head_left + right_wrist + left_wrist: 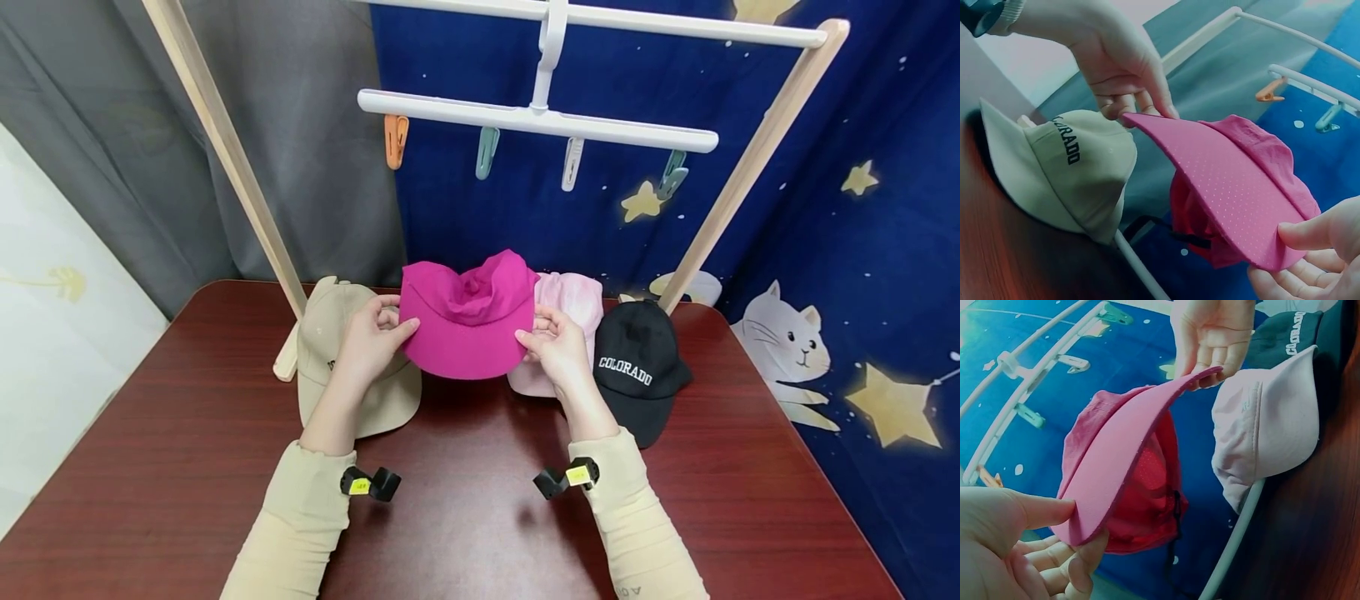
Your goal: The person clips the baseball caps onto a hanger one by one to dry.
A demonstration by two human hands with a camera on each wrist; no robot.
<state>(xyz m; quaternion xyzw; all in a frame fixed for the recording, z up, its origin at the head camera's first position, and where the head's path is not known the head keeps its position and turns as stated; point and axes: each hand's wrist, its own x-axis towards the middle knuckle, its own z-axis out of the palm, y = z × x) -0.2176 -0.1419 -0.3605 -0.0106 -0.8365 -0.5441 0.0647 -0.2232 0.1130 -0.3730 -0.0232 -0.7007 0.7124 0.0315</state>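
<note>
Magenta peaked cap [468, 312]: left hand [371, 333] and right hand [558, 343] pinch its brim [467, 352]; only the wrist views show its black cord [1177, 506].

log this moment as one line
held: magenta cap; left grip: pinches brim; right grip: pinches brim; on table: beige cap, pink cap, black cap

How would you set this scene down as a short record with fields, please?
Held item: magenta cap
Left hand: pinches one end of the cap's brim
Right hand: pinches the brim's other end
Table: beige cap at left; pale pink cap and black COLORADO cap at right
Hanger: white, hung from a white bar
Clips, left to right: orange clip, green clip, white clip, second green clip; all holding nothing
</note>
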